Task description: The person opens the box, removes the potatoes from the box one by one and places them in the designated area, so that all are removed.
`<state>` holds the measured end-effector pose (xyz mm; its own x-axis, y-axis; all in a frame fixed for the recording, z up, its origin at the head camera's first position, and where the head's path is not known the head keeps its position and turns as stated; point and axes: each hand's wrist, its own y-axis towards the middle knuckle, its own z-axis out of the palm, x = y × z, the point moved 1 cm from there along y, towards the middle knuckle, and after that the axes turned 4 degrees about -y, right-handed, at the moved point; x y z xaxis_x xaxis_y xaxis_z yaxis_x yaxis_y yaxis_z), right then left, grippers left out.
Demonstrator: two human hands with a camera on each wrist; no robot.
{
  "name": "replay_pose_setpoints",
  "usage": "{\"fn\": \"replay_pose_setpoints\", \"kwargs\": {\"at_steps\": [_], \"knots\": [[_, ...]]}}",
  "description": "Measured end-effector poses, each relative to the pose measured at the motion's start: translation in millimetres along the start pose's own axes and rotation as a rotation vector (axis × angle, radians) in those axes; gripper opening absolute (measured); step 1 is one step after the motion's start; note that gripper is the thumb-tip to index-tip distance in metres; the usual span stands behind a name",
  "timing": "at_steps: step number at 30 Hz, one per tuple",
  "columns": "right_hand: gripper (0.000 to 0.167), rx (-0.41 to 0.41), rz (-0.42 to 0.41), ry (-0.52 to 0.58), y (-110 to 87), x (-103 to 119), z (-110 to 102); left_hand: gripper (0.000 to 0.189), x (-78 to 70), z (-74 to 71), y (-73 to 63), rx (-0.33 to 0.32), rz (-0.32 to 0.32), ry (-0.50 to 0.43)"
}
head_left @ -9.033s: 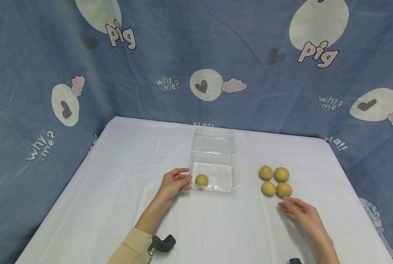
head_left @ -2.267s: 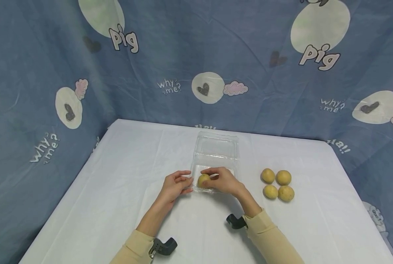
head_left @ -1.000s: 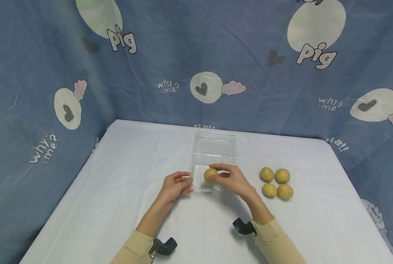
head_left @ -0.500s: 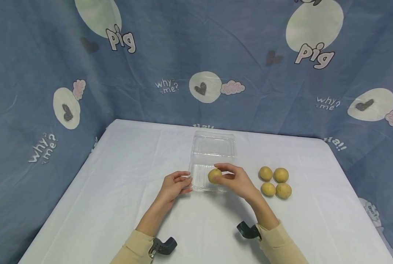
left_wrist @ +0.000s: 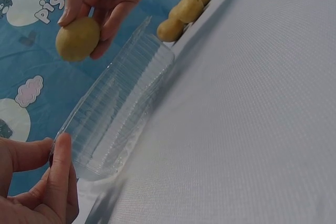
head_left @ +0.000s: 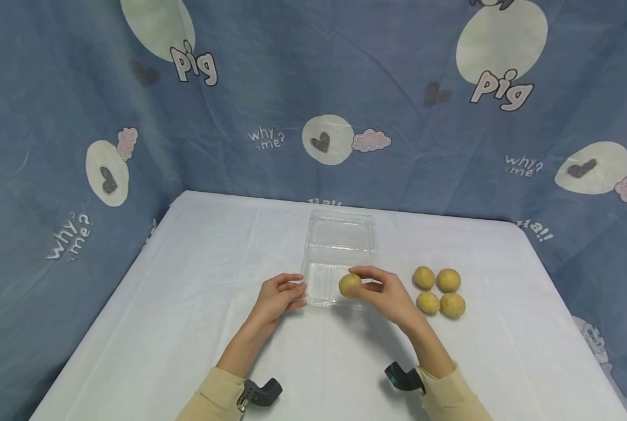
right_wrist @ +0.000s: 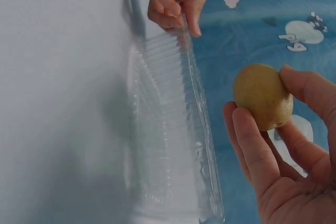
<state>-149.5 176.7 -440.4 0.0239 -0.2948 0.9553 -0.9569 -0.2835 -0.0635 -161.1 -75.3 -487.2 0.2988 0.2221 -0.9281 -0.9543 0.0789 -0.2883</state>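
My right hand holds a round yellow fruit between thumb and fingertips, raised above the right part of a clear plastic clamshell box. In the right wrist view the fruit hangs clear of the box rim. My left hand pinches the box's left rim between thumb and fingers, as the left wrist view shows with the hand at the near end. The box stands with its lid folded back flat, and no fruit lies inside its tray.
Several more yellow fruits sit in a tight group on the white cloth, right of the box. A blue printed curtain hangs behind the table and along its sides.
Earlier a fruit lay in the tray's front left corner. My right hand has reached in, lifted it and carried it to the right. My left hand has stayed at the rim.
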Motion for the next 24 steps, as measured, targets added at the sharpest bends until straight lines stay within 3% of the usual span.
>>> {"fn": "replay_pose_setpoints", "kwargs": {"at_steps": [24], "knots": [[0.044,-0.034,0.042,-0.082,-26.6,-10.8,-13.8,0.035,-1.1,0.6,0.5,-0.007,-0.013,-0.002]]}}
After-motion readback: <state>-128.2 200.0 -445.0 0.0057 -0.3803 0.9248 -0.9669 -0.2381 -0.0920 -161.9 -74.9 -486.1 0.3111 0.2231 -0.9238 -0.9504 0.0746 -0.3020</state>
